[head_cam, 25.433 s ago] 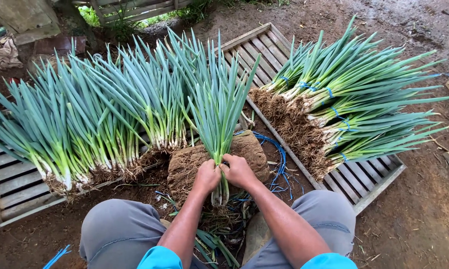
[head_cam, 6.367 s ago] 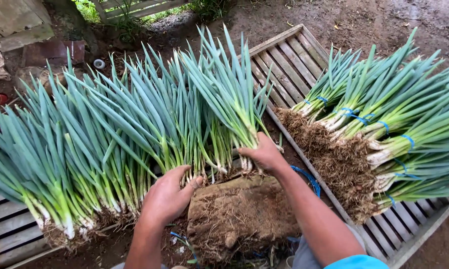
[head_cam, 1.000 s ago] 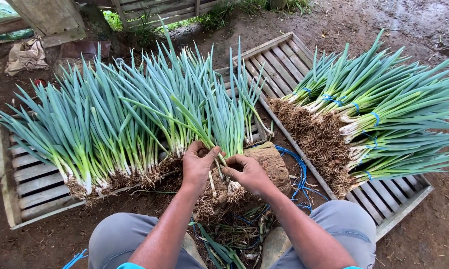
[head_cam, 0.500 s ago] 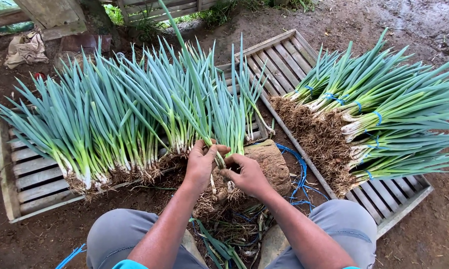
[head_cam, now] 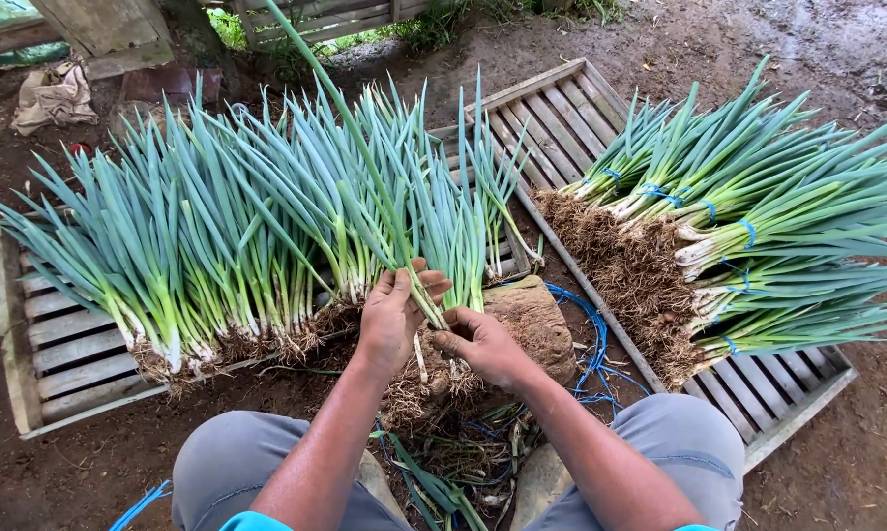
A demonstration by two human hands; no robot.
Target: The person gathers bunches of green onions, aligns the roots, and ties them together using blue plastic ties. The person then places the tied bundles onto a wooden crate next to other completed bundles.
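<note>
— How many pallets?
— Two: the left pallet (head_cam: 50, 359) carries loose onions (head_cam: 198, 226), the right pallet (head_cam: 561, 108) tied bundles (head_cam: 748, 236), too overlapped to count.
— And the hands?
— The left hand (head_cam: 392, 317) is closed on one stalk (head_cam: 365, 167); the right hand (head_cam: 483, 344) pinches the clump (head_cam: 443, 246) over the block (head_cam: 532, 320).
— Changed?
— The stalk leans further left than half a second ago.
</note>
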